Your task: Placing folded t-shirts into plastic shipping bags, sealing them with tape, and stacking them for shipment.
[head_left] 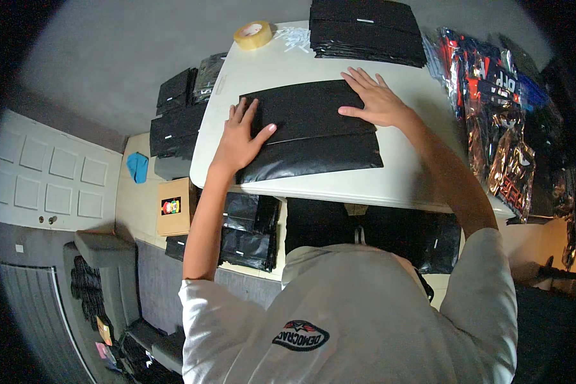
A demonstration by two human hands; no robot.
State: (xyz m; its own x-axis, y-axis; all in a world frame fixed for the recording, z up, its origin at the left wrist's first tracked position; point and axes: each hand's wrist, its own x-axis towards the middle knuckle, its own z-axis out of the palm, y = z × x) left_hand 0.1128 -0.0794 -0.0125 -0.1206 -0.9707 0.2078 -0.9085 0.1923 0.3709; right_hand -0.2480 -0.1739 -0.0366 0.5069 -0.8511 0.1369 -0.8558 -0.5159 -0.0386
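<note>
black pkg [307, 118] lies flat on white tbl [413, 173], nr. its front edge. l. hand [238, 137] wide, fingers spread, on pkg's l. end; r. hand [381, 105] likewise wide, thumb over upper r. corner. at far side, l. to r.: tape roll [253, 42], white strips [293, 39], stack of black pkgs [368, 35].

Flat package [307, 115], one: black, broadly rectangular, wider than deep. Larger far section matte and smooth; narrower near strip [310, 157] glossier, with faint wrinkles catching the light. A fold or seam line runs crosswise between the two. Laid flat, long side across, on the white table [403, 182], close to its near edge, the near left corner nearest that edge. Left end and far right corner partly hidden from view. Contents cannot be told.
</note>
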